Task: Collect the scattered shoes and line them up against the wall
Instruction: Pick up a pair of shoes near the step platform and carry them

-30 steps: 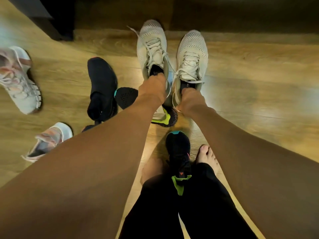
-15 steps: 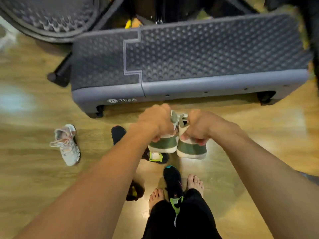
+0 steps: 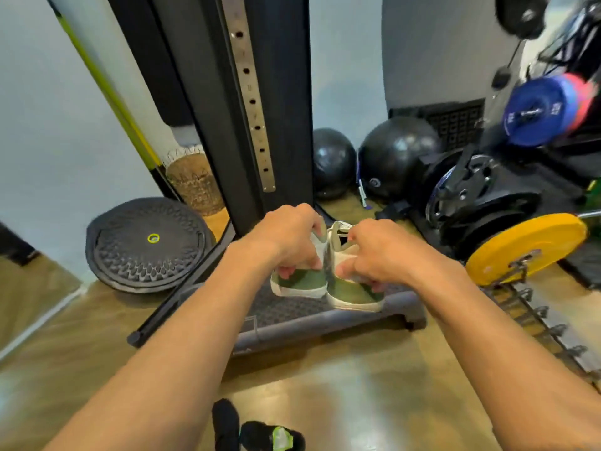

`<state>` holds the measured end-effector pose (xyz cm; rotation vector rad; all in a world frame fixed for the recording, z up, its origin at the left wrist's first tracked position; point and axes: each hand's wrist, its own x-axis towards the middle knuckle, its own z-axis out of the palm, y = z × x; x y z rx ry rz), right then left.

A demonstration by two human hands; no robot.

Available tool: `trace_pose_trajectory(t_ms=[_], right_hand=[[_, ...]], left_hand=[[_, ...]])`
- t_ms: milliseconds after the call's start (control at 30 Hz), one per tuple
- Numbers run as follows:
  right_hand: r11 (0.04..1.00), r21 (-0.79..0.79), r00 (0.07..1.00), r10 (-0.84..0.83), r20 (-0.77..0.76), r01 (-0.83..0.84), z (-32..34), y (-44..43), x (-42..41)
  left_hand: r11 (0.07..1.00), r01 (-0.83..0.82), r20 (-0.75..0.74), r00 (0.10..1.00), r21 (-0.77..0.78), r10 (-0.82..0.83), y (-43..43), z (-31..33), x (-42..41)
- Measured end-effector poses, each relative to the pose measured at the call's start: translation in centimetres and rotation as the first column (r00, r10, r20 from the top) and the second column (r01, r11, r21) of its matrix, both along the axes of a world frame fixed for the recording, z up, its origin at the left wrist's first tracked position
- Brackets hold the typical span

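Shoes: we hold 2 white-and-green sneakers, the left shoe [image 3: 300, 283] and the right shoe [image 3: 353, 292], side by side in the air, heels toward us, over the grey step platform [image 3: 325, 320].
Long axis: both point away from us, toes toward the wall [image 3: 344, 76].
Left hand [image 3: 287, 237]: fingers closed on the left shoe's collar.
Right hand [image 3: 380, 252]: fingers closed on the right shoe's collar.
Nearer hand: neither; each carries its own shoe.
Way ahead: the black upright [image 3: 257, 109] and medicine balls [image 3: 333, 162] seem to crowd the wall foot.
Left behind: black shoes [image 3: 260, 432] on the floor [image 3: 341, 385] by us.
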<state>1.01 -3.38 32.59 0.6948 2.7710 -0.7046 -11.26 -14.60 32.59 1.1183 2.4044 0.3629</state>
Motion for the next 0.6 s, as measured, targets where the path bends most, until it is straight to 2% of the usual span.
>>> trace_pose_trajectory(t_ms=[133,267,400,600], right_hand=[[0.998,-0.032,0.996,-0.055,-0.076,0.052,9.5,-1.0,5.3],[0.978,0.145,0.973,-0.122,-0.195,0.152,15.3,-2.8,11.3],[0.874,0.374,0.928,-0.193,-0.318,0.31,18.5,-4.5,17.9],[0.722,0.413,0.82,-0.394,-0.415,0.555,22.2,-7.4,29.8]], left_hand=[[0.984,0.147,-0.186,0.974,0.101,-0.127,-0.5,10.0,3.9],[0.919,0.346,-0.329,0.904,0.188,-0.273,-0.7,16.5,8.0],[0.804,0.528,-0.473,0.801,0.274,-0.366,0.0,19.8,13.2],[0.608,0.716,-0.532,0.682,0.344,-0.502,1.3,21.8,23.4]])
